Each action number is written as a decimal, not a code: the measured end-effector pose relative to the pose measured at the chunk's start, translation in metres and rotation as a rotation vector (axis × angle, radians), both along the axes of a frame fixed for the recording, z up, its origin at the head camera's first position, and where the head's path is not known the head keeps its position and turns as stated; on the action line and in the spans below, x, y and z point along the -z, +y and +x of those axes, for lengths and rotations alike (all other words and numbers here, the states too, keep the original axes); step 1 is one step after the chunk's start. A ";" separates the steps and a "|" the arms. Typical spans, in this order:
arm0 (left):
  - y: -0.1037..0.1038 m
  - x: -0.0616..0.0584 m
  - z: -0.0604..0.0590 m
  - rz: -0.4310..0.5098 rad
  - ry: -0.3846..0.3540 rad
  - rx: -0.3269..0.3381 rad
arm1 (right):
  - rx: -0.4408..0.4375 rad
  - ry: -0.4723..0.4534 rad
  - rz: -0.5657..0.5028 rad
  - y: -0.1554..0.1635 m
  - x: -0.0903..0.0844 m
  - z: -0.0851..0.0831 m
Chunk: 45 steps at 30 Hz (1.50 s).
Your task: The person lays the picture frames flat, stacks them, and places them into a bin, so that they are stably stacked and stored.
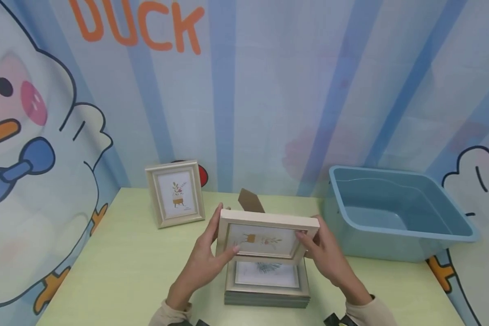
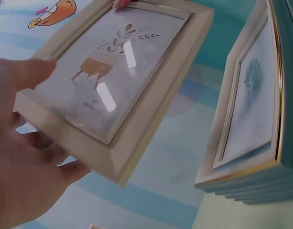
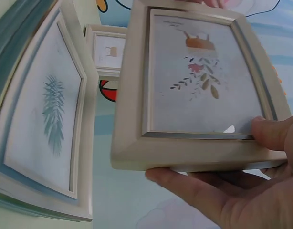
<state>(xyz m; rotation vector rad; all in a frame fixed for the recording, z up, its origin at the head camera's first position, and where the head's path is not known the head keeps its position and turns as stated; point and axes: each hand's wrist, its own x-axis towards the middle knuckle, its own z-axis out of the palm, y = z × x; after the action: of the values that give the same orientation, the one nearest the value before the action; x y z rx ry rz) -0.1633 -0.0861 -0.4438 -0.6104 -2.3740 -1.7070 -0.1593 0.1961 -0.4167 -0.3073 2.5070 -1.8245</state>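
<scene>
Between both hands a cream picture frame [image 1: 265, 240] with a potted-plant print is held sideways above the table. My left hand [image 1: 203, 258] grips its left end, the thumb on the front and the other fingers behind. At the right end my right hand [image 1: 326, 251] grips it the same way, thumb near the glass. A brown cardboard stand [image 1: 250, 200] juts up behind the frame. Just below lies a stack of picture frames [image 1: 269, 292], the top one showing a blue-green leaf print, also visible in the right wrist view as a leaf-print frame [image 3: 53, 114].
Another cream frame [image 1: 175, 194] with a plant print stands upright at the back left of the pale green table [image 1: 118, 271]. A blue plastic bin [image 1: 403, 235] sits at the back right. Behind the table hangs a striped cloth [image 1: 265, 90] with cartoon ducks.
</scene>
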 end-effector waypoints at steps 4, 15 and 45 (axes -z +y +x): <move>0.004 -0.005 -0.001 0.047 -0.016 0.058 | 0.056 0.102 0.030 -0.002 0.008 0.010; -0.003 -0.010 -0.009 0.091 0.116 0.264 | 0.126 0.330 -0.013 -0.012 0.037 0.033; -0.012 -0.007 0.012 0.190 0.617 0.159 | 0.033 1.148 -0.256 -0.007 0.051 0.022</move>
<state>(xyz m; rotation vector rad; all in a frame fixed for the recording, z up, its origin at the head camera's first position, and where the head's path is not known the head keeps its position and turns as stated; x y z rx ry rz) -0.1518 -0.0978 -0.4366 -1.1209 -1.7545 -1.4872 -0.1372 0.1892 -0.4681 -1.7620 2.7578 -2.4126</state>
